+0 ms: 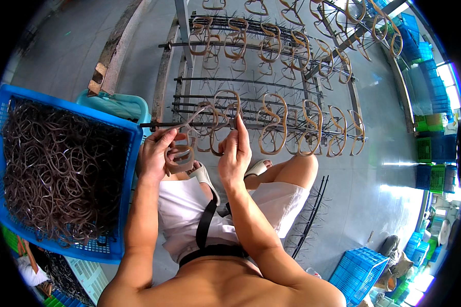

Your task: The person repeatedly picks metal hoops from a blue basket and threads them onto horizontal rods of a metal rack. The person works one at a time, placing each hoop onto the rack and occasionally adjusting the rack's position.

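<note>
My left hand (156, 156) is closed around a few brown eyeglass frames (181, 167), just below the left end of a dark metal rod (159, 124). Fingers pinched, my right hand (234, 156) grips the edge of another eyeglass frame (227, 92) at that rod. Where exactly this frame meets the rod's thin wires is hidden by the fingers. Further right along the same rod, several translucent brown eyeglass frames (274, 96) hang upright in a row.
A blue basket (131, 194) heaped with dark frames (61, 169) stands at my left, in front of a turquoise basket (138, 100). Ahead, a metal rack (163, 84) carries more wired rods. Spare rods (310, 220) and a blue crate (358, 273) lie right. Another person's sleeve (32, 271) shows lower left.
</note>
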`<act>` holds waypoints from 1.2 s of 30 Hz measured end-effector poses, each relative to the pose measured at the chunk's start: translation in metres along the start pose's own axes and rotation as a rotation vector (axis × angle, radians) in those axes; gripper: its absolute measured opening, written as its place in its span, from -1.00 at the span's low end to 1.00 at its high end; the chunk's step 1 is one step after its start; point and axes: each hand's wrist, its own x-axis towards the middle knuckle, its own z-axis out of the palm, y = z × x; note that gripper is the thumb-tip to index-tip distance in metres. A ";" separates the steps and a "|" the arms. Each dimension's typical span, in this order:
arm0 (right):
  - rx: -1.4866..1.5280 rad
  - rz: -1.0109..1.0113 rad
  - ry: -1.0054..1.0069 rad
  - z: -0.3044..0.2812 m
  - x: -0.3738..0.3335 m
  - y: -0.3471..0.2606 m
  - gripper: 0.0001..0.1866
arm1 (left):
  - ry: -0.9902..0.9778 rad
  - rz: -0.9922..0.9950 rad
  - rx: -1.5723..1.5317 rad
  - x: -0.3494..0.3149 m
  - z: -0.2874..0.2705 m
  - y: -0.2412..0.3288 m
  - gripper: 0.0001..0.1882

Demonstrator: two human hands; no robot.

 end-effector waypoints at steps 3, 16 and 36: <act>-0.111 -0.064 -0.019 -0.001 0.001 0.000 -0.62 | -0.024 0.005 -0.051 0.000 0.002 0.001 -0.84; -0.104 -0.042 0.031 -0.003 0.002 0.005 -0.61 | 0.019 -0.010 -0.069 0.001 0.003 0.003 -0.79; -0.204 -0.034 0.036 -0.003 0.006 -0.005 -0.61 | -0.013 0.070 0.049 -0.002 0.002 0.013 -0.77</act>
